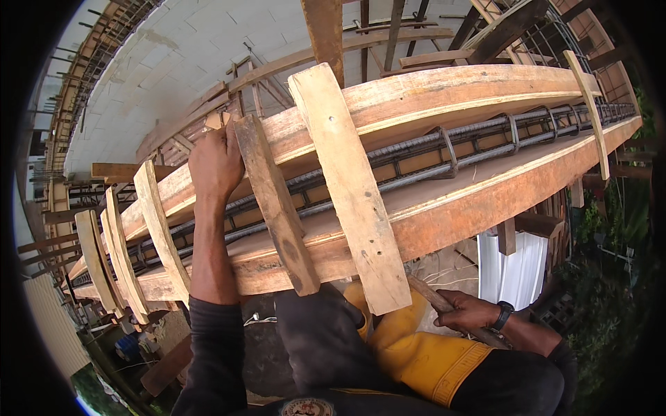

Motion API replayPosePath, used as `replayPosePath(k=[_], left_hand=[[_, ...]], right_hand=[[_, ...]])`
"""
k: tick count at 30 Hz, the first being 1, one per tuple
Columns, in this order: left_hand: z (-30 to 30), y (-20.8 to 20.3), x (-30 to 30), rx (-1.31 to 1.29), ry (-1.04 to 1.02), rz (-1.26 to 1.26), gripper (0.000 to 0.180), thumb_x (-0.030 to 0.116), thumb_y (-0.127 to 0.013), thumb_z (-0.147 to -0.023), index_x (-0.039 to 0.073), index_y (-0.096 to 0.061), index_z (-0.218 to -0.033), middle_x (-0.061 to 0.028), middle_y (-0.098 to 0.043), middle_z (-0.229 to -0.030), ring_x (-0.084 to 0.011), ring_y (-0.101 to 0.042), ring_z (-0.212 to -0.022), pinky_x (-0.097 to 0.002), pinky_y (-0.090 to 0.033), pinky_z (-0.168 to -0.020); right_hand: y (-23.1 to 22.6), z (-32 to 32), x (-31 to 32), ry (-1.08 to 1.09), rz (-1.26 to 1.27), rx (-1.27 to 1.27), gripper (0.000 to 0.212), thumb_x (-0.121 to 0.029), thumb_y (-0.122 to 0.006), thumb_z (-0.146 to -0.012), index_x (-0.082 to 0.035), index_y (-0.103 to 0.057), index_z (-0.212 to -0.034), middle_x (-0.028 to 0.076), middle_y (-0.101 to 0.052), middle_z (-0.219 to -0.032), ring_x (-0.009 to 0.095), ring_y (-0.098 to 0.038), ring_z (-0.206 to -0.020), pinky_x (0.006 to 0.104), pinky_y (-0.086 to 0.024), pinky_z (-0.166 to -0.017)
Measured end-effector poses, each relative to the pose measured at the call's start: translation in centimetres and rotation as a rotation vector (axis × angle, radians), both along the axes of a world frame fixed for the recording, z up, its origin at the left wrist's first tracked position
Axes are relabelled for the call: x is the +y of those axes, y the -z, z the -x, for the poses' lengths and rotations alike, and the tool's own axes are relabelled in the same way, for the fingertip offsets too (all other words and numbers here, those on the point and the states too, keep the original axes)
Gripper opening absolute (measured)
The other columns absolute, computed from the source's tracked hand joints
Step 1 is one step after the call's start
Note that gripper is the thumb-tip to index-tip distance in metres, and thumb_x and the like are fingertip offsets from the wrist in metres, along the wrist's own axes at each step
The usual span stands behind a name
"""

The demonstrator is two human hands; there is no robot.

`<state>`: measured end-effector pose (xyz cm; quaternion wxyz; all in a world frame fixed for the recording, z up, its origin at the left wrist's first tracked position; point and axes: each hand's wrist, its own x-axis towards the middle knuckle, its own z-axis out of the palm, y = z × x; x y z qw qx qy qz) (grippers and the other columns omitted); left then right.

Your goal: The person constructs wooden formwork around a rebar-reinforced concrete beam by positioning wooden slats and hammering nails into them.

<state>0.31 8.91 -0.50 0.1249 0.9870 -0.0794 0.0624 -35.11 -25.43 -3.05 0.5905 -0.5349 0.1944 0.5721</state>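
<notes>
A long wooden beam form (479, 182) stretches across in front of me, a steel rebar cage (416, 154) lying between its two sides. My left hand (216, 156) reaches over it to the far side, fingers closed at the top edge beside a small wood piece (217, 120). What those fingers hold is hidden. Just right of that hand, a dark wooden crosspiece (277, 204) spans the form, and a wider pale plank (352, 191) lies across beyond it. Low on the right, my right hand (468, 310), below a black wristwatch (503, 315), is wrapped round a rough wooden stick (431, 295).
More crosspieces (163, 229) span the form at the left, and another (588, 114) at the right end. An upright post (324, 38) rises behind the far side. White corrugated sheets (512, 269) stand below right. A pale block wall (180, 62) is behind.
</notes>
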Motion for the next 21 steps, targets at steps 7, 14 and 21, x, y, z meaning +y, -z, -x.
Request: replayPosePath(k=[7,14,21], left_hand=[[-0.1,0.1,-0.2,-0.005,0.009,-0.032,0.051,0.037,-0.044,-0.102,-0.002,-0.071,-0.083,-0.0296,-0.063,-0.074,-0.0484,-0.063,-0.076,-0.0532,-0.049,-0.07],[0.0,-0.1,-0.3,0.012,-0.001,-0.003,0.051,0.037,-0.045,-0.101,-0.002,-0.071,-0.082,-0.0295,-0.062,-0.074,-0.0476,-0.063,-0.075,-0.053,-0.049,-0.07],[0.3,0.0,0.2,0.014,-0.001,-0.022,0.051,0.036,-0.046,-0.101,-0.003,-0.07,-0.08,-0.0289,-0.062,-0.074,-0.0477,-0.063,-0.075,-0.0526,-0.048,-0.07]], right_hand=[[2.8,2.4,-0.6,-0.029,0.146,0.077,0.041,-0.02,-0.068,-0.089,-0.003,-0.05,-0.122,0.001,-0.053,-0.072,0.01,-0.051,-0.055,0.0294,-0.042,-0.048],[3.6,3.6,-1.5,-0.066,-0.01,0.018,0.043,-0.02,-0.067,-0.088,-0.002,-0.05,-0.123,0.002,-0.054,-0.071,0.011,-0.051,-0.054,0.0297,-0.043,-0.048],[0.6,0.7,0.1,-0.048,-0.085,-0.131,0.038,-0.021,-0.066,-0.088,0.0,-0.051,-0.116,0.002,-0.052,-0.071,0.012,-0.05,-0.054,0.0302,-0.042,-0.048]])
